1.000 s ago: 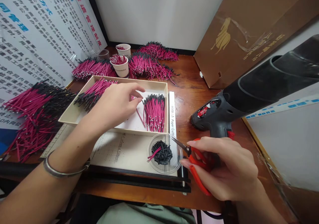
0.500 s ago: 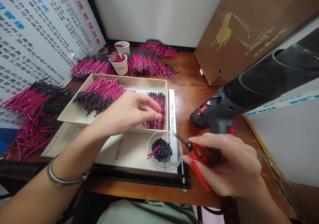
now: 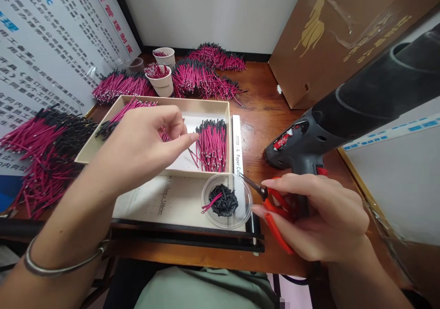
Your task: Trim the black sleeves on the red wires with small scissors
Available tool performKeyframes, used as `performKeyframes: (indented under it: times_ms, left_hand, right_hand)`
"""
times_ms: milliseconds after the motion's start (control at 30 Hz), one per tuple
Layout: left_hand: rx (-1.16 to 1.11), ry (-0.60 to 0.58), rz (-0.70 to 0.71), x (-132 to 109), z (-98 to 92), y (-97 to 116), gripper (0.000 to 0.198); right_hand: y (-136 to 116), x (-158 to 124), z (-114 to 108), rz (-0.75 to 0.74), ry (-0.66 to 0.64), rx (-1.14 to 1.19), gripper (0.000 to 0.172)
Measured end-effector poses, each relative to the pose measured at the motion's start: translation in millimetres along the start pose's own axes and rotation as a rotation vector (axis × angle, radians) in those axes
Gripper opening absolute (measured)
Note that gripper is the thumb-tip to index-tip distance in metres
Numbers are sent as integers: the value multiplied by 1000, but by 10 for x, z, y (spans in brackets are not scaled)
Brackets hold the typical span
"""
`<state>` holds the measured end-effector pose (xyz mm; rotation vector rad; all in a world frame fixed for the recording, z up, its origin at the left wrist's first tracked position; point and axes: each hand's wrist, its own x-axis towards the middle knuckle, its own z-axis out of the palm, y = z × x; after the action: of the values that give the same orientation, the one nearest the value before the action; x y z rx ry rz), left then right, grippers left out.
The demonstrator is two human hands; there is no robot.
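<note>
My left hand (image 3: 147, 141) hovers over the cream box (image 3: 161, 173), its fingers curled and thumb against them. Whatever is in the pinch, if anything, I cannot make out. Right of it in the box lies a pile of pink wires with black ends (image 3: 211, 145), with a couple of stray wires along its near side. Another wire heap (image 3: 132, 107) is partly behind the hand. My right hand (image 3: 318, 217) grips red-handled scissors (image 3: 280, 212), blades pointing left at a clear round tub (image 3: 206, 215). Inside the tub are short black tube pieces (image 3: 223, 201) and a pink wire pair.
The box and tub sit on a paper cutter (image 3: 144, 203). A black heat gun (image 3: 302, 139) stands at the right, before a brown carton (image 3: 302, 38). Behind are paper cups (image 3: 161, 82) and wire heaps (image 3: 202, 80); more wires (image 3: 37, 157) lie at the left.
My left hand has drawn back leftward from the right-hand wire pile, and its fingers have curled. My right hand stays nearly in place with the scissors. The view has shifted slightly.
</note>
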<state>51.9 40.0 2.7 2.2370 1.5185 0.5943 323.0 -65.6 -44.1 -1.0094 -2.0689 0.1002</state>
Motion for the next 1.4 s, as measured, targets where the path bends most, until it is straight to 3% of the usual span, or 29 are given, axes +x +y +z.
performKeyframes:
  times_ms: [233, 567, 800, 967, 1100, 1233, 1333, 1400]
  left_hand:
    - [215, -150, -41, 40, -54, -243, 39]
    - [154, -373, -11, 201, 36, -283, 40]
    - [-175, -238, 31, 102, 39, -227, 30]
    - [-346, 12, 37, -58, 124, -50, 22]
    - [-368, 191, 177, -248, 106, 97, 15]
    - [-368, 165, 215, -398, 121, 153, 16]
    - [-440, 66, 181, -436, 192, 172, 11]
    - [-459, 4, 172, -431, 237, 201, 19]
  right_hand:
    - [-24, 15, -12, 5, -10, -5, 23]
    - [-7, 29, 6, -6, 2, -7, 22]
    - [26, 18, -70, -48, -26, -27, 22]
    - [61, 17, -138, -113, 35, -70, 31]
    - [37, 6, -129, -60, 41, -49, 30]
    - [-15, 13, -92, -21, 33, -48, 28]
    - [-39, 25, -70, -26, 14, -64, 22]
    - [-39, 31, -64, -37, -6, -52, 22]
